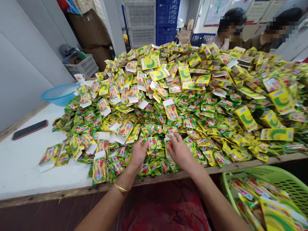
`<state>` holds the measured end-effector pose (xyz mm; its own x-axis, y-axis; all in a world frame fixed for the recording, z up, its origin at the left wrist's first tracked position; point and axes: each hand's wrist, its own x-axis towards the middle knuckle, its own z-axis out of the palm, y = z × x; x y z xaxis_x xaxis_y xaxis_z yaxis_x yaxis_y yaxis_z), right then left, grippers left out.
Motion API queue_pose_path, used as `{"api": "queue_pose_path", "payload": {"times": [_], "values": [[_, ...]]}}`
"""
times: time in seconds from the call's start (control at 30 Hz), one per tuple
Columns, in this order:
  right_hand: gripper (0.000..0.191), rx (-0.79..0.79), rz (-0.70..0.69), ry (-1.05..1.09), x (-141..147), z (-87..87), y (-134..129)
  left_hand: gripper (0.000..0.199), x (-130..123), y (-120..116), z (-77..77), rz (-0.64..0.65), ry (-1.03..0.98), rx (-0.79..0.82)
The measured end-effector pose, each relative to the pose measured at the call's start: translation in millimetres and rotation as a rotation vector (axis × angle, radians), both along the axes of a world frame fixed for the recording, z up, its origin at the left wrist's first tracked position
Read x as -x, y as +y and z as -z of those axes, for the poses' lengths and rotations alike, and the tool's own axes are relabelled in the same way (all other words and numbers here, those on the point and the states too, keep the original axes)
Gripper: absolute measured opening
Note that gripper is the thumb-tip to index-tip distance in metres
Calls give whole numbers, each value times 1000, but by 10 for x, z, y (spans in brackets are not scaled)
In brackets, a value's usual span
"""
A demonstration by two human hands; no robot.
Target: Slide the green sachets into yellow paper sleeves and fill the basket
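My left hand (139, 154), with a gold bangle at its wrist, pinches a small green packet (152, 144) with a red fruit picture at thumb and fingertips. To its right, my right hand (181, 151) closes over a small printed carton (167, 148), which its fingers partly cover. Both hands are low over the pile's front edge, a short gap apart. Just beyond them, another carton (170, 109) lies on the packets with its white flap up. An open-flapped carton (100, 168) rests near the table edge, left of my left hand.
Yellow cartons (185, 75) are heaped at the back over green packets. A green basket (255, 171) at the lower right holds filled-looking cartons. On the white table (60, 179) are a dark flat bar (30, 129) and a blue basin (60, 94). Two people sit beyond the heap.
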<state>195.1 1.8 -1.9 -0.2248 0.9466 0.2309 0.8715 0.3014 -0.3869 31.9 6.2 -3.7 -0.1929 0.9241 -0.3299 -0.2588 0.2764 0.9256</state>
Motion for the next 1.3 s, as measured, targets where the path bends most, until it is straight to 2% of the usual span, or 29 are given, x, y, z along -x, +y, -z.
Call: {"api": "queue_pose_path", "payload": {"times": [0.1,0.17,0.23,0.33,0.43,0.53,0.63,0.77,0.87,1.0,1.07,1.2,1.3], "values": [[45,-84,43,64,177,193,-109,37,51,-17,5,22,43,-78],[48,-56,24,103,181,215,-143,40,77,-10,-14,54,66,-120],[51,8,-60,187,102,148,-135,43,111,8,-63,77,99,-142],[52,192,-284,317,-79,-14,-86,42,191,40,-158,108,210,-174],[60,349,-375,248,-162,-66,-75,36,249,47,-191,225,401,-146],[68,229,-285,19,-83,29,-157,27,243,30,-130,340,618,-140],[76,56,-119,-157,69,158,-307,26,205,15,-49,351,791,-240],[70,-47,-46,-243,208,246,-462,27,148,-6,-11,407,934,-274],[65,-122,-58,-216,239,237,-481,22,106,-26,-48,399,888,-328],[64,-199,-118,-132,271,240,-445,25,76,0,-133,194,752,-343],[65,-233,-135,-62,305,285,-427,25,60,19,-152,142,717,-337],[70,-286,-112,85,363,406,-391,26,-5,-31,-115,107,692,-354],[70,-285,-77,142,367,461,-364,27,-34,-111,-72,147,711,-344]]}}
